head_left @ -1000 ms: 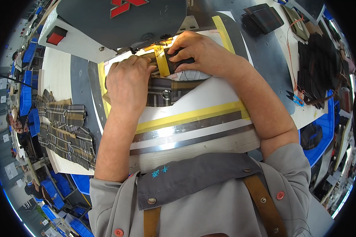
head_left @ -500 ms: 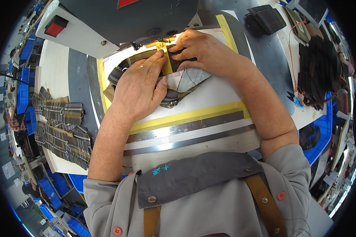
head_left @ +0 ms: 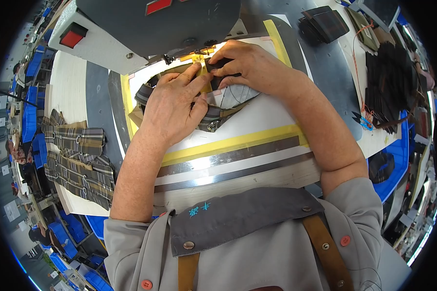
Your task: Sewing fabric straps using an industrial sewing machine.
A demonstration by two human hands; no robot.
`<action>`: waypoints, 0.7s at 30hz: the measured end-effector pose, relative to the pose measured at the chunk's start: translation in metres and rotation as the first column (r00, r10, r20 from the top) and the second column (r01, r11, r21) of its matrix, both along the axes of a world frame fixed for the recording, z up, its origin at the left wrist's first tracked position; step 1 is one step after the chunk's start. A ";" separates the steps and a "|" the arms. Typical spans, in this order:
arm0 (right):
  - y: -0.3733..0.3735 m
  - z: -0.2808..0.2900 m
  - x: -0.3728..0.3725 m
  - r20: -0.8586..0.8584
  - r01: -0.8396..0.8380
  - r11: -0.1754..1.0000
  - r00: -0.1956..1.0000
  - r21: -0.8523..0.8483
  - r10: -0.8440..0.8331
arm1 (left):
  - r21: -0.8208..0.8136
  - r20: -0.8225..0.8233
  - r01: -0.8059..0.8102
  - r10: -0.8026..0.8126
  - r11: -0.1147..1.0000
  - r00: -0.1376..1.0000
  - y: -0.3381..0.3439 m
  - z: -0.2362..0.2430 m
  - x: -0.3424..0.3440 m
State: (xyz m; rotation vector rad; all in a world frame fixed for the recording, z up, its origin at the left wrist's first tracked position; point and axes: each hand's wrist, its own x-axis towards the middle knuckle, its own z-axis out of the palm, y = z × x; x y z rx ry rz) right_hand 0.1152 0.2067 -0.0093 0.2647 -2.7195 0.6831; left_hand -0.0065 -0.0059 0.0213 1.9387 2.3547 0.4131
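Note:
Under the sewing machine head [head_left: 155, 29] lies a plaid fabric piece with a zipper [head_left: 213, 116], partly hidden by my hands. My left hand [head_left: 172, 104] rests over its left side, fingers stretched toward the lit needle area and thumb apart. A dark fabric section [head_left: 226, 68] shows beneath my right hand [head_left: 252, 68], whose bent fingers and thumb close on its edge. Between the two hands runs a yellow strip [head_left: 205, 85], ending by the presser foot. A pale grey lining with a dark drawn line [head_left: 238, 94] spreads below my right hand.
Yellow tape [head_left: 233, 143] borders the white work surface. Plaid strap pieces with metal rings [head_left: 80, 165] lie at left. At right are folded dark plaid fabric [head_left: 325, 24], a heap of dark strips [head_left: 386, 82], blue thread snips [head_left: 361, 121] and a blue bin [head_left: 395, 169].
My left hand's fingers have bent and spread, and its fingertips have shifted right toward my right hand. The right hand stays nearly in place. The view has shifted slightly.

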 end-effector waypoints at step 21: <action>-0.003 0.007 0.000 -0.086 0.056 0.960 0.996 0.274 -0.034 | 0.032 -0.040 0.054 -0.053 0.998 0.998 0.000 -0.002 -0.002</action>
